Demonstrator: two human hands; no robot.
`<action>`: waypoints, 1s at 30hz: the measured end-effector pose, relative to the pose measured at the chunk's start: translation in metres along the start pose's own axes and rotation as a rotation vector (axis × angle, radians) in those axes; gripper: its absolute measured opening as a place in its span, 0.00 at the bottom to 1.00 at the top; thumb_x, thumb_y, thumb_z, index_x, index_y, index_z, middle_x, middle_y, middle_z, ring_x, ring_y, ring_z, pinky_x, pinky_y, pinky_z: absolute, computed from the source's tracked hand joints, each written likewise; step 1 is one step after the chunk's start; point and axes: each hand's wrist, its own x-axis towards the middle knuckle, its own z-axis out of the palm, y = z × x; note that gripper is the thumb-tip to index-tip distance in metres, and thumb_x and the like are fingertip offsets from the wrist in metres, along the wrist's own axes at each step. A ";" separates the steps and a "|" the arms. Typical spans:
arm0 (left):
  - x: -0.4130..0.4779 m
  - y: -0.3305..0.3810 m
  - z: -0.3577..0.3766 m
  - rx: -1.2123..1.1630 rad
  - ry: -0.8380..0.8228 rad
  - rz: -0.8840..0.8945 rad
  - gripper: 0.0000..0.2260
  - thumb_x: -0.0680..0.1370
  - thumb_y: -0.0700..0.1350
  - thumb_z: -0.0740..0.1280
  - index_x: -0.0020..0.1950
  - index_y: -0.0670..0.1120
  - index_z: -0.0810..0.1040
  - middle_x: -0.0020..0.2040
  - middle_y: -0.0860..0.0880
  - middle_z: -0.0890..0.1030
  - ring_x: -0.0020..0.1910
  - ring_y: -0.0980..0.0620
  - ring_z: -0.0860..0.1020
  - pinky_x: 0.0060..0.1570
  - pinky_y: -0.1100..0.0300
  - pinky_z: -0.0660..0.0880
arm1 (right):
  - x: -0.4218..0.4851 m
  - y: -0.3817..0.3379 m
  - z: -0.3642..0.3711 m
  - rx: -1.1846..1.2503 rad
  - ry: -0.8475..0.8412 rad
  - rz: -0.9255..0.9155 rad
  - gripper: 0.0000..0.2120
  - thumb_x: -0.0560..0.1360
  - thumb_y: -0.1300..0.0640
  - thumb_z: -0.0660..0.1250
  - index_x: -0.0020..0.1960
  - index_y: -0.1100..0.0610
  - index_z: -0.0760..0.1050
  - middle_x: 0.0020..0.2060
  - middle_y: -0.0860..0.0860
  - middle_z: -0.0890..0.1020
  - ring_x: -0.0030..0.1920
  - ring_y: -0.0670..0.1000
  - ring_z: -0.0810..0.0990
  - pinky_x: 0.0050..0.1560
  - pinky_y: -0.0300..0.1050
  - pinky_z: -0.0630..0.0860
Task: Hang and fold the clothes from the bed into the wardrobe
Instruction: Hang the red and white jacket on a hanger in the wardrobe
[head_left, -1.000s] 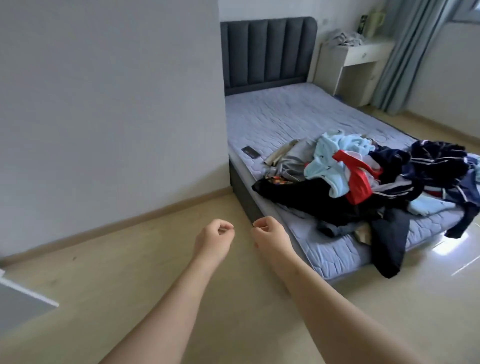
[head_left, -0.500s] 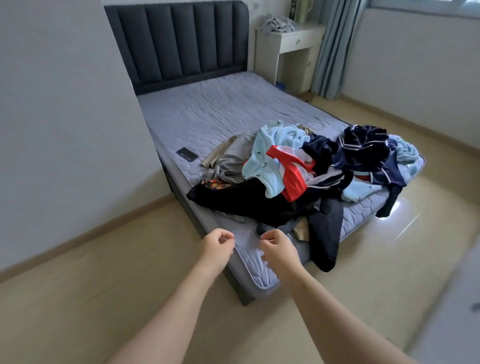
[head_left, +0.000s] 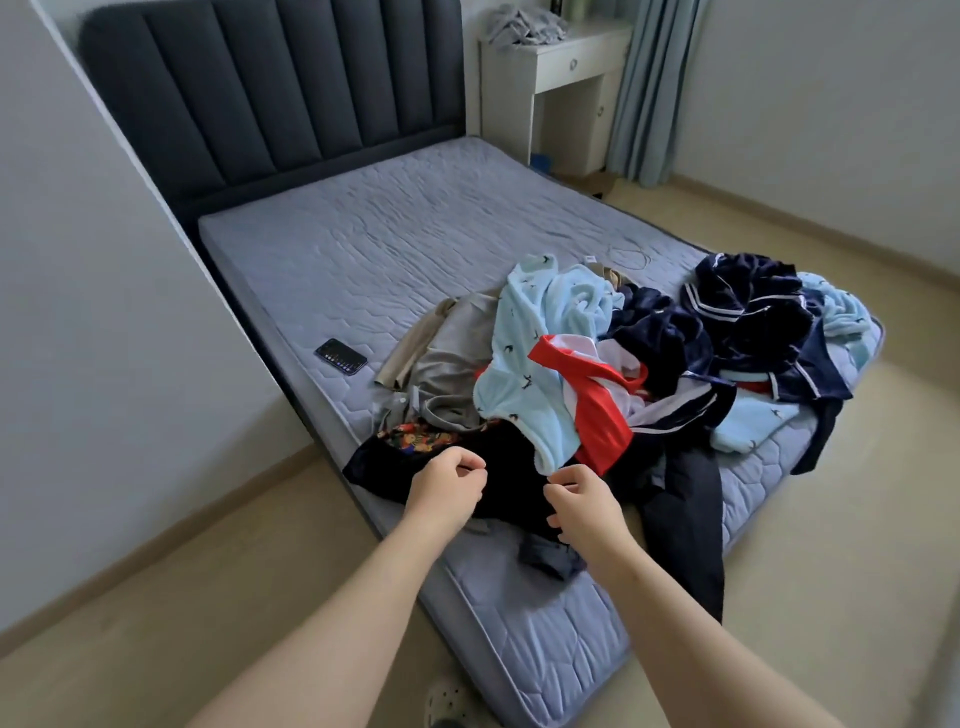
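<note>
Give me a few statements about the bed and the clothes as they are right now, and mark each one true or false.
1. A phone lies on the mattress, left of the clothes pile. True.
2. The clothes pile sits against the headboard. False: it lies at the foot end, away from the headboard.
3. The left hand and right hand have curled fingers, over the black garment. True.
4. The nightstand top is bare. False: a crumpled cloth lies on it.

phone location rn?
Head view: the phone lies screen-up on the mattress near its left edge, apart from the clothes pile, just left of the beige garment.
</note>
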 end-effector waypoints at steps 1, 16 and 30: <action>0.016 0.007 -0.002 0.016 0.001 0.004 0.07 0.75 0.44 0.64 0.38 0.55 0.75 0.36 0.56 0.79 0.40 0.54 0.81 0.35 0.64 0.73 | 0.015 -0.007 0.000 0.002 0.009 0.006 0.07 0.73 0.58 0.61 0.41 0.47 0.70 0.41 0.47 0.78 0.41 0.50 0.78 0.39 0.43 0.74; 0.155 0.070 0.102 0.017 0.008 -0.159 0.06 0.75 0.45 0.64 0.40 0.55 0.74 0.41 0.54 0.80 0.44 0.51 0.80 0.43 0.58 0.76 | 0.194 -0.035 -0.076 -0.109 -0.143 0.014 0.06 0.74 0.58 0.60 0.50 0.52 0.73 0.42 0.47 0.78 0.37 0.48 0.77 0.35 0.39 0.72; 0.279 0.105 0.259 -0.348 0.113 -0.522 0.11 0.80 0.51 0.59 0.39 0.49 0.71 0.37 0.51 0.73 0.34 0.53 0.72 0.35 0.60 0.70 | 0.336 0.021 -0.159 -0.163 -0.218 0.167 0.04 0.74 0.56 0.59 0.44 0.49 0.71 0.41 0.45 0.77 0.42 0.49 0.78 0.42 0.44 0.75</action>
